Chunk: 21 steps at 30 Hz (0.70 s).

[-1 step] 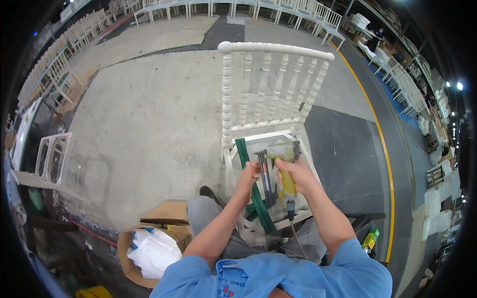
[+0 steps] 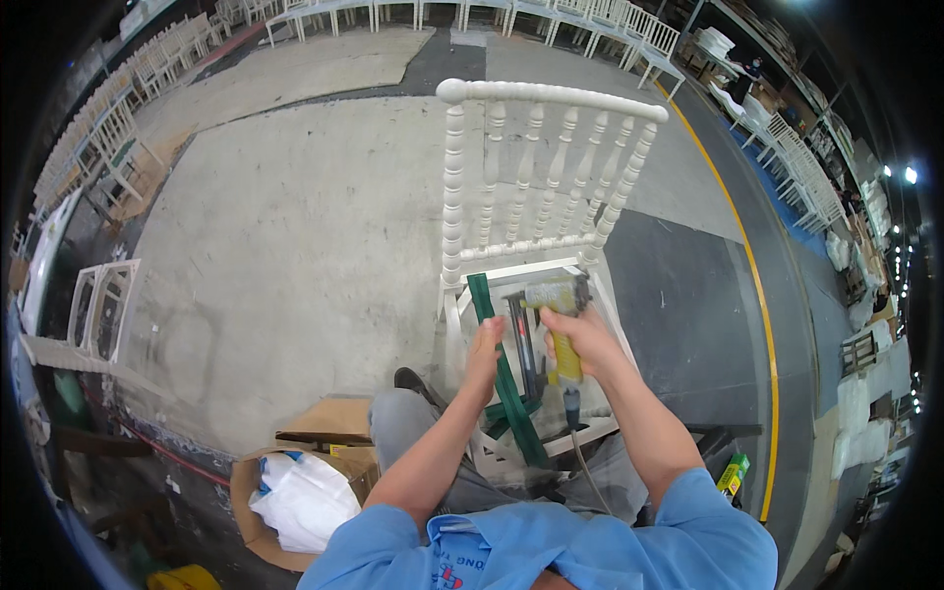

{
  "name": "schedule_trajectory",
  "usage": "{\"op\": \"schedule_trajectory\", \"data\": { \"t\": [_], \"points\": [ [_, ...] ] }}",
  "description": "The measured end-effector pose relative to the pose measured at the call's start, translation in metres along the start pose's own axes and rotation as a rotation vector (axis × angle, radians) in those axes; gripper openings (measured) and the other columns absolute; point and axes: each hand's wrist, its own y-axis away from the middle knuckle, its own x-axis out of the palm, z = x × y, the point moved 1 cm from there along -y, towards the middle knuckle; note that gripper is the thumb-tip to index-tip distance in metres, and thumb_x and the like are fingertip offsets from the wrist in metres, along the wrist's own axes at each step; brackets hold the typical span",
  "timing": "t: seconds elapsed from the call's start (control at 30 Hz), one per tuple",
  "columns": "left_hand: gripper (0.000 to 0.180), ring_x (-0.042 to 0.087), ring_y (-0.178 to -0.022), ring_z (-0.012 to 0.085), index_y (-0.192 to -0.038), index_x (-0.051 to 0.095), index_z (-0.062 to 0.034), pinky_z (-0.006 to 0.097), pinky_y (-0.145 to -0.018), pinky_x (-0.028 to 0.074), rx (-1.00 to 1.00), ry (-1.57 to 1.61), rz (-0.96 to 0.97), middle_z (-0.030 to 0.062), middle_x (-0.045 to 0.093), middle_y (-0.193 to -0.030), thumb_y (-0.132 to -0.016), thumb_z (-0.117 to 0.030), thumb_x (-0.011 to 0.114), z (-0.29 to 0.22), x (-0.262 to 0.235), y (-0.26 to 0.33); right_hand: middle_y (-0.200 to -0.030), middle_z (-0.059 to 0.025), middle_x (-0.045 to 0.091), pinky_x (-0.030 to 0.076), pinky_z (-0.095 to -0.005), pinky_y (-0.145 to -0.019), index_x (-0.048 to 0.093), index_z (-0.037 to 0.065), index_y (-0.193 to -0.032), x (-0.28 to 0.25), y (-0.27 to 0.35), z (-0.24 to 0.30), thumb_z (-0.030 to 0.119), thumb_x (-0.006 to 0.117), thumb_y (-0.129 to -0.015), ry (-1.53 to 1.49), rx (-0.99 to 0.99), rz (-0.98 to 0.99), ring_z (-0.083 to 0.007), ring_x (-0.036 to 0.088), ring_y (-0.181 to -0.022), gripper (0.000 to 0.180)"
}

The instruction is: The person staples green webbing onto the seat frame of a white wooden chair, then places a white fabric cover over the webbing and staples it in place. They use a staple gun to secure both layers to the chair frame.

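Note:
A white chair frame (image 2: 552, 93) with turned spindles stands in front of me, its seat an open frame. Green webbing strap (image 2: 506, 379) runs lengthwise over the seat opening, and another piece crosses beneath its lower part. My right hand (image 2: 582, 339) is wrapped around the yellow grip of a pneumatic staple gun (image 2: 551, 295). The gun's dark magazine is beside the strap, and an air hose (image 2: 588, 472) leads from the grip toward me. My left hand (image 2: 482, 359) is at the strap's left edge with fingers stretched out, slightly blurred; whether they press on it is unclear.
An open cardboard box (image 2: 251, 511) with white plastic inside sits at my lower left. A pale chair part (image 2: 93, 315) is farther left. White chairs (image 2: 600, 29) line the far side. Right of me are a yellow-green box (image 2: 733, 474) and a yellow floor line (image 2: 769, 393).
My left hand has drawn slightly left, away from the gun's magazine to the strap's edge. The staple gun in my right hand has shifted a little left.

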Motion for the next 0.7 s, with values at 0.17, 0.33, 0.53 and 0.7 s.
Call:
{"op": "schedule_trajectory", "data": {
  "t": [0.17,0.33,0.53,0.7],
  "points": [
    [0.045,0.062,-0.113,0.0264,-0.133,0.064,0.0012,0.036,-0.100,0.046,-0.085,-0.399,-0.299,0.0156,0.068,-0.117,-0.108,-0.034,0.049,0.052,-0.060,-0.049,-0.091,-0.0049,0.066,0.048,-0.0320,-0.046,0.064,0.001,-0.111,0.056,-0.107,-0.027,0.023,0.080,-0.094,0.192,0.031,0.016,-0.0143,0.059,-0.054,0.031],
    [0.048,0.062,-0.115,0.0278,-0.133,0.064,0.0012,0.039,-0.100,0.045,-0.312,-0.020,-0.353,0.0186,0.068,-0.122,-0.110,-0.036,0.043,0.063,-0.036,-0.064,-0.083,-0.0028,0.069,0.049,-0.0284,-0.045,0.070,0.002,-0.101,0.040,-0.157,-0.062,0.032,0.081,-0.092,0.318,0.061,-0.157,-0.0104,0.057,-0.053,0.034],
    [0.051,0.061,-0.121,0.0263,-0.134,0.064,0.0006,0.039,-0.101,0.044,-0.453,-0.070,-0.419,0.0190,0.066,-0.131,-0.110,-0.040,0.044,0.049,-0.029,-0.058,-0.081,-0.0023,0.069,0.048,-0.0274,-0.044,0.070,0.001,-0.098,0.037,-0.181,-0.084,0.030,0.080,-0.093,0.369,0.045,-0.204,-0.0096,0.056,-0.051,0.031],
    [0.054,0.062,-0.120,0.0359,-0.132,0.064,0.0029,0.043,-0.103,0.045,-0.428,-0.093,-0.486,0.0227,0.068,-0.126,-0.110,-0.040,0.040,0.056,-0.041,-0.066,-0.080,-0.0024,0.068,0.048,-0.0269,-0.044,0.069,0.001,-0.095,0.058,-0.192,-0.086,0.028,0.080,-0.092,0.377,0.040,-0.190,-0.0093,0.056,-0.051,0.030]
  ]
}}
